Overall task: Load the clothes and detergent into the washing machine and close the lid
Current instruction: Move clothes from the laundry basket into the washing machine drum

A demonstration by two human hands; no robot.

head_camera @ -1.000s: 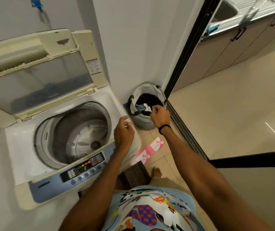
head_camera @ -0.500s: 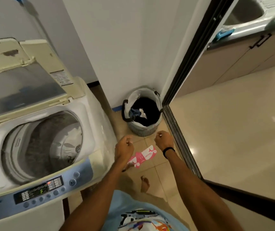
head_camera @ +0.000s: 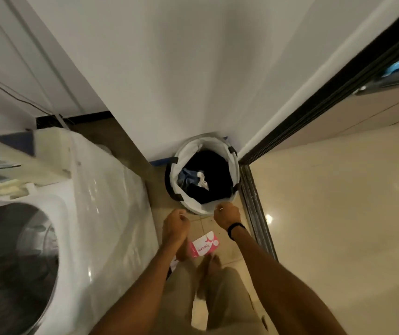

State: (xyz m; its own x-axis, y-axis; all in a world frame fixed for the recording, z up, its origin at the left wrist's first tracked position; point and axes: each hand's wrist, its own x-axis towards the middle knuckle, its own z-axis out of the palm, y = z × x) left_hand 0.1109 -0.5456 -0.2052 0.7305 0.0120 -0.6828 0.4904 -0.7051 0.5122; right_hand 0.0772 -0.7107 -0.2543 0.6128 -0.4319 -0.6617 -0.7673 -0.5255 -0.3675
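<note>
While bent toward the floor, stood between machine and basket. Had the washing machine (head_camera: 92, 189) at far left, lid (head_camera: 12, 153) raised, drum (head_camera: 12, 262) showing no laundry in its visible part. Held the left hand (head_camera: 175, 226) curled closed on nothing visible, just beside the pink detergent packet (head_camera: 204, 246) lying flat on the tiles, long axis slanting up to the right. Held the right hand (head_camera: 227, 215) curled at the near rim of the basket (head_camera: 236, 170); could not tell whether pinching the liner or merely touching it. Found the dark clothes (head_camera: 208, 172) down inside, straight ahead of and below that nearer right hand; judged a reach over the rim likeliest next.
</note>
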